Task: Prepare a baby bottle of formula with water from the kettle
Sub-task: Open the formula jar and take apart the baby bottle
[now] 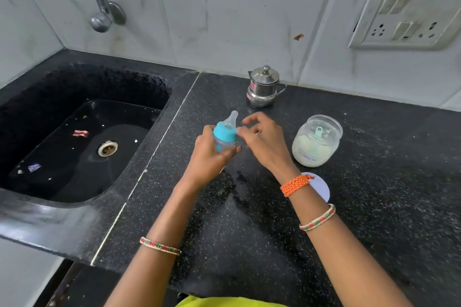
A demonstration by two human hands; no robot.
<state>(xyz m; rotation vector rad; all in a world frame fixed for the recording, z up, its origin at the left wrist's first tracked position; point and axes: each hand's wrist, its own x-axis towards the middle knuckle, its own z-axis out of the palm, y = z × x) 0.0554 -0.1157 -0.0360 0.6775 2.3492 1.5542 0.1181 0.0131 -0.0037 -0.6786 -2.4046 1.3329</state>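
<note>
My left hand grips the body of a small baby bottle with a blue collar and a clear teat, tilted a little to the right above the black counter. My right hand is beside the collar, fingers curled, its fingertips touching the blue ring. A small steel kettle with a lid stands behind the bottle near the wall. An open clear jar of white formula powder with a green scoop inside stands to the right. Its white lid lies flat near my right wrist.
A black sink with a drain and bits of debris lies to the left, under a steel tap. A wall socket plate is at the upper right. The speckled counter stretches toward me.
</note>
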